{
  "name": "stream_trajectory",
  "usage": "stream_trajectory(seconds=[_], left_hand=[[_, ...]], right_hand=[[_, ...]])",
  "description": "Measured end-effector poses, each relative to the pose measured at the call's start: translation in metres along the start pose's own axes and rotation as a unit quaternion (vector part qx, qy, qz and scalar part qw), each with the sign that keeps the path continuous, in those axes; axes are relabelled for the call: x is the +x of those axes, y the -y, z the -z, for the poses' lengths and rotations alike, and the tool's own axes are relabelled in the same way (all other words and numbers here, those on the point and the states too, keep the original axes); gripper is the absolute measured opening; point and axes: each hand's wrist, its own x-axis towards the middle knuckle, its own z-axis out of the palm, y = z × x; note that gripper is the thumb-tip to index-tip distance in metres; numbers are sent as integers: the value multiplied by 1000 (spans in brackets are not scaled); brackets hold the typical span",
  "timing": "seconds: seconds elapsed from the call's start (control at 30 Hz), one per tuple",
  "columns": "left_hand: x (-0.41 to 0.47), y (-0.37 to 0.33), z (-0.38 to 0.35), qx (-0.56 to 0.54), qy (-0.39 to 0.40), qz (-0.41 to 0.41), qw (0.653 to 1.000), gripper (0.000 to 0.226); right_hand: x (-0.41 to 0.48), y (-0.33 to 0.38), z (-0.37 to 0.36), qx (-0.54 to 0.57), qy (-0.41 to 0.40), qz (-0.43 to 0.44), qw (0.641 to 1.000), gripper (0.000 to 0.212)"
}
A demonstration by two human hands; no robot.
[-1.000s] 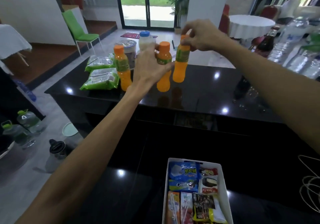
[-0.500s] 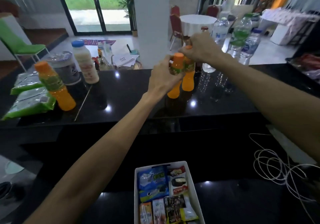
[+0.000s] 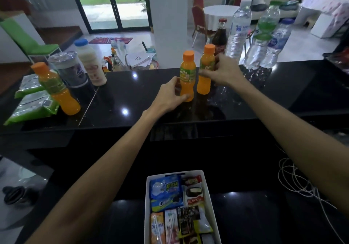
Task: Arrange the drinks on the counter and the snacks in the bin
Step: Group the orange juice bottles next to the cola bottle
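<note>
Two orange juice bottles stand side by side on the black counter point(image 3: 294, 94). My left hand point(image 3: 170, 96) grips the lower body of the near juice bottle point(image 3: 187, 73). My right hand point(image 3: 224, 71) holds the far juice bottle point(image 3: 206, 68) at its label. Just behind them stand a cola bottle point(image 3: 220, 35) and three water bottles point(image 3: 238, 30). A third orange juice bottle point(image 3: 56, 90) stands at the counter's left. The white bin point(image 3: 209, 192) below holds several snack packs point(image 3: 166, 192).
At the counter's left are a dark cup point(image 3: 70, 69), a milky bottle with a blue cap point(image 3: 90, 62) and green packets point(image 3: 32, 107). White cable point(image 3: 298, 179) lies coiled on the lower surface at right. Chairs and a round table stand beyond.
Both hands carried their juice bottles to the right and lowered them onto the counter beside the cola and water bottles. The view turned right with them.
</note>
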Motion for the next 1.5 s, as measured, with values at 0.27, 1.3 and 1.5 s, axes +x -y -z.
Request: stream_trajectory(seconds=[0.27, 1.3, 1.5], left_hand=[[9, 4, -13, -11, -107, 29, 994, 45], [17, 29, -10, -99, -66, 84, 989, 50], [38, 19, -16, -68, -73, 109, 989, 46]], right_hand=[[-12, -24, -51, 34, -46, -30, 998, 35], [66, -41, -86, 77, -137, -114, 981, 28], [27, -51, -69, 121, -32, -92, 988, 38]])
